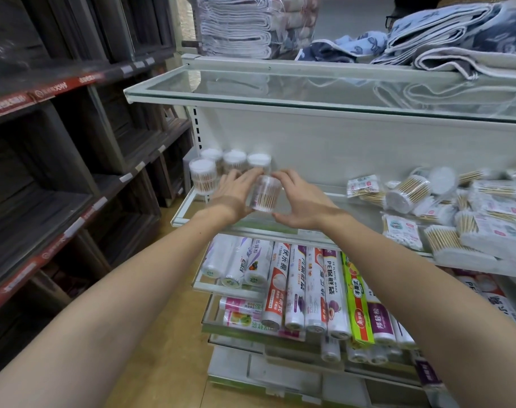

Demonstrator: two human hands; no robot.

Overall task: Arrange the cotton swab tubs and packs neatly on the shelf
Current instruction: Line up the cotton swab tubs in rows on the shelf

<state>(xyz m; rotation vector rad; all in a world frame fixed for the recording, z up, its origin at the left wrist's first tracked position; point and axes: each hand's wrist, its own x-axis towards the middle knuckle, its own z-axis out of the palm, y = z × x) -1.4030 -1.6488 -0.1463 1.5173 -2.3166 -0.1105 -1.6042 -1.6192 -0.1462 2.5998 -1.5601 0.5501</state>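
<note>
A clear cotton swab tub (264,193) is held slightly tilted between my two hands over the left part of the glass shelf (183,214). My left hand (234,193) lies against its left side with fairly straight fingers. My right hand (301,203) curves round its right side, thumb under the base. Several upright tubs (203,175) with white lids stand in a group at the shelf's back left corner. At the right lies a jumbled heap of swab packs (486,228), with a tub on its side (407,192) among them.
A glass shelf above (280,95) carries folded towels (445,42). Rolls of plastic wrap and bags (306,290) fill the shelves below. Dark wooden crates (59,160) line the racks on the left. A person's head shows behind the towels at the top right.
</note>
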